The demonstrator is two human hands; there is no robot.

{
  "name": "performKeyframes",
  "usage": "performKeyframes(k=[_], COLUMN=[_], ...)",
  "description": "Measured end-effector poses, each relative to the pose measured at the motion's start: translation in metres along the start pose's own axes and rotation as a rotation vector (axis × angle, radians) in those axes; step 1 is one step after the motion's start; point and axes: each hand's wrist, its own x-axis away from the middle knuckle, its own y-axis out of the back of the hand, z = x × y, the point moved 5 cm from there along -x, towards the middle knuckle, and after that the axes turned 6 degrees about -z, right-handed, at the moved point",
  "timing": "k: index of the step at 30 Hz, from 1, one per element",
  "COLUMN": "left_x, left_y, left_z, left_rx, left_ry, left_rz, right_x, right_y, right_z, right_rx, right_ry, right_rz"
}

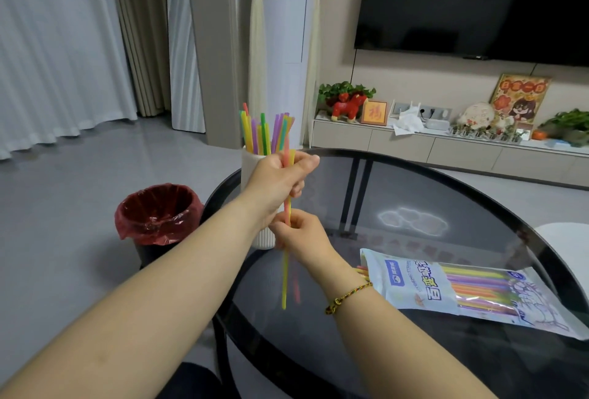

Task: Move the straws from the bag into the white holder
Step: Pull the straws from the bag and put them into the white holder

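Observation:
The white ribbed holder (248, 159) stands at the far left edge of the round table and has several coloured straws (264, 131) upright in it. In front of the holder, my left hand (280, 178) grips the upper part of two upright straws, a pink one and a yellow one (284, 280). Just below it, my right hand (299, 234) pinches the same straws lower down. Their bottom ends hang free above the tabletop. The straw bag (414, 284) lies flat at the right of the table, with several straws visible inside.
The dark glass round table (398, 194) has a black rim. A bin with a red liner (159, 210) stands on the floor left of the table. A TV cabinet with ornaments runs along the far wall.

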Motion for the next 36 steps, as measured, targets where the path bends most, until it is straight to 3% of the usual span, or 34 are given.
performKeyframes(k=[9,15,19,21,23,25,28,33,36], left_x=[0.003,0.003,-0.001,-0.003,-0.007,-0.017,-0.032,-0.054,-0.063], left_y=[0.001,0.007,0.042,0.062,0.075,0.079,0.077,0.066,0.065], left_z=[0.01,-0.006,-0.006,-0.001,0.006,0.017,0.029,0.036,0.038], left_rx=[-0.042,-0.097,-0.155,-0.24,-0.369,-0.46,-0.521,-0.493,-0.482], left_ry=[-0.011,-0.124,-0.214,-0.23,-0.209,-0.113,0.01,0.026,0.021], left_rz=[0.002,0.045,-0.23,-0.402,-0.497,-0.475,-0.344,-0.244,-0.254], right_x=[0.0,-0.013,-0.029,-0.037,-0.042,-0.048,-0.053,-0.062,-0.071], right_y=[-0.002,0.019,0.046,0.058,0.068,0.076,0.079,0.086,0.086], right_z=[0.0,0.024,0.04,0.049,0.063,0.078,0.104,0.131,0.13], right_rx=[0.07,0.701,0.886,0.811,0.573,0.305,0.091,-0.109,-0.054], right_ry=[0.027,0.25,0.25,0.261,0.284,0.317,0.421,0.532,0.537], right_rz=[-0.001,-0.059,-0.172,-0.216,-0.311,-0.411,-0.459,-0.518,-0.527])
